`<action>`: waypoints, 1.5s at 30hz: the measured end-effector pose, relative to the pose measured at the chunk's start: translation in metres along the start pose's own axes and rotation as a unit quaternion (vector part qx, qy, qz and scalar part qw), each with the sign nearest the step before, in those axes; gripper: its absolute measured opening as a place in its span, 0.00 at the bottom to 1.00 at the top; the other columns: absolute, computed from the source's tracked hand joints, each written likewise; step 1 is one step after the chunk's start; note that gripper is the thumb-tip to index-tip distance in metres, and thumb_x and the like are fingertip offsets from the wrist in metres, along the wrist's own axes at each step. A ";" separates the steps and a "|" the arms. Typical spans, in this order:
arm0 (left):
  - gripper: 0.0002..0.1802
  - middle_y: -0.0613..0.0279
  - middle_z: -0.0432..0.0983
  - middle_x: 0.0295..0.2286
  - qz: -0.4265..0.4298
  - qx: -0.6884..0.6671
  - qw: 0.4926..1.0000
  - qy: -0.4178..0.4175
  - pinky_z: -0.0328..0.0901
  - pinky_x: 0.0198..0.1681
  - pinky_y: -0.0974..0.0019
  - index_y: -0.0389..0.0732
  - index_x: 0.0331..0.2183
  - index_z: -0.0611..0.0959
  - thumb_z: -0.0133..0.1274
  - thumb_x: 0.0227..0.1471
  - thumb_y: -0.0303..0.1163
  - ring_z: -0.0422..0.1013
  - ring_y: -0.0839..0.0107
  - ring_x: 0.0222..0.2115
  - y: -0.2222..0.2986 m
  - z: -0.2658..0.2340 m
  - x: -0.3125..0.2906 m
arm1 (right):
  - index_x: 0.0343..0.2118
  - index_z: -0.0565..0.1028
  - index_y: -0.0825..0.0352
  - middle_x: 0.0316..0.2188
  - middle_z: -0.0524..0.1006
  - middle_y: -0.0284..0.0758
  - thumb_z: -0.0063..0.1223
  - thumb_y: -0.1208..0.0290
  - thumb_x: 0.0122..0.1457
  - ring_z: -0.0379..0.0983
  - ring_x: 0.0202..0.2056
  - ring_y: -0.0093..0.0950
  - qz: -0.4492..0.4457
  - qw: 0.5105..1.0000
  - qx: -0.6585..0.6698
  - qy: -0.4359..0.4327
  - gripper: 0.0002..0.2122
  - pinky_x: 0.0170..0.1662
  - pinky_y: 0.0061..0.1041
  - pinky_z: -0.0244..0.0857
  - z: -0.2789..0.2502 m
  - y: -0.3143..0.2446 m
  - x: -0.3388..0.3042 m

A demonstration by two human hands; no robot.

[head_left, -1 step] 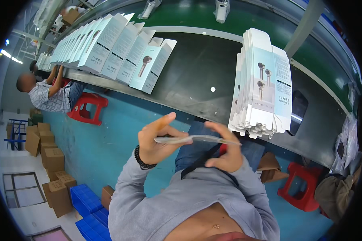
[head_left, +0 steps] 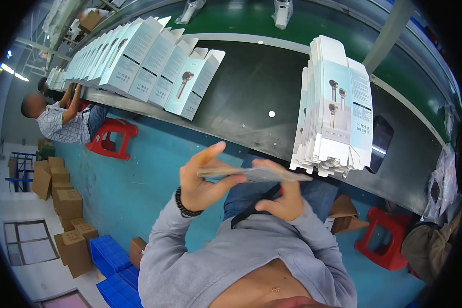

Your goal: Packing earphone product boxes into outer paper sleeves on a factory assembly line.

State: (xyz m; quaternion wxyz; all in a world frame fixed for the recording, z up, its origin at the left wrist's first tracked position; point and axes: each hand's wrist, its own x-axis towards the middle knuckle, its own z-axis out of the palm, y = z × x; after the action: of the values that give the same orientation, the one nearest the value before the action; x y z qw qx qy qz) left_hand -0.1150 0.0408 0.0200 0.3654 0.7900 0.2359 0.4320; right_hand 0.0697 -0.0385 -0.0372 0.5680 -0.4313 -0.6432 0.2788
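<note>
A flat folded carton (head_left: 249,174), pale and seen almost edge-on, is held up over my lap. My left hand (head_left: 203,179), with a dark bead bracelet at the wrist, is closed on its left end; the thumb presses the near side and the index finger sticks out above. My right hand (head_left: 286,201) is at the carton's right part, thumb apart below it and fingers partly hidden behind it. Beyond, to the right, a stack of flat light-blue cartons (head_left: 339,113) lies on the dark bench (head_left: 246,97). Opened-up boxes (head_left: 182,90) stand in a row at the left.
A dark phone-like slab (head_left: 381,143) lies right of the stack. Bagged devices (head_left: 282,14) are on the green surface at the back. Red stools (head_left: 382,238) stand at the right and left. Another person (head_left: 64,118) sits far left. Brown cartons (head_left: 69,203) and blue crates (head_left: 108,256) are on the floor.
The carton has tilted slightly, showing more of its face. My right hand has moved a little left and its fingers have gone behind the carton.
</note>
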 end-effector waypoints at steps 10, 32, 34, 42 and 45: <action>0.71 0.46 0.51 0.54 -0.186 -0.565 0.800 -0.078 0.51 0.55 0.55 0.40 0.58 0.39 0.69 0.24 0.51 0.52 0.58 0.55 -0.033 0.046 0.004 | 0.50 0.59 0.71 0.42 0.72 0.39 0.54 0.66 0.54 0.68 0.42 0.26 0.208 0.935 0.285 0.020 0.25 0.47 0.25 0.60 0.026 0.038 -0.007; 0.36 0.58 0.74 0.37 0.048 0.003 0.982 -0.182 0.41 0.55 0.42 0.42 0.59 0.49 0.45 0.53 0.39 0.55 0.48 0.54 -0.042 0.039 0.003 | 0.50 0.60 0.70 0.45 0.63 0.45 0.50 0.51 0.53 0.61 0.46 0.34 0.000 0.986 0.083 0.146 0.30 0.49 0.30 0.55 0.024 0.037 0.001; 0.34 0.58 0.74 0.34 0.053 -0.053 0.989 -0.126 0.47 0.54 0.43 0.41 0.58 0.51 0.45 0.53 0.35 0.60 0.50 0.51 -0.042 0.056 0.002 | 0.50 0.59 0.70 0.45 0.63 0.45 0.47 0.53 0.55 0.61 0.47 0.34 0.017 0.976 0.127 0.178 0.27 0.49 0.31 0.55 0.030 0.028 0.003; 0.31 0.57 0.71 0.28 0.103 -0.046 0.993 -0.043 0.62 0.37 0.56 0.42 0.50 0.60 0.46 0.43 0.14 0.69 0.64 0.33 -0.040 0.066 0.006 | 0.47 0.61 0.68 0.47 0.64 0.50 0.34 0.59 0.62 0.64 0.44 0.32 0.029 0.940 0.174 0.292 0.18 0.49 0.28 0.57 0.034 0.024 0.006; 0.34 0.54 0.70 0.34 0.163 -0.022 0.986 0.026 0.62 0.35 0.64 0.42 0.48 0.67 0.61 0.36 0.22 0.67 0.62 0.32 -0.039 0.056 0.015 | 0.40 0.75 0.69 0.48 0.66 0.46 0.42 0.64 0.60 0.65 0.39 0.29 -0.012 0.979 0.043 0.197 0.15 0.42 0.25 0.59 0.019 0.024 0.012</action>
State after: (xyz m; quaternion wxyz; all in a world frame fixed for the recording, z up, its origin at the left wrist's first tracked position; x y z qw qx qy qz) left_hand -0.0614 0.0543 -0.0234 0.3017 0.7980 0.1038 0.5113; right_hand 0.0569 -0.0138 -0.0552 0.7052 -0.4450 -0.5108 0.2090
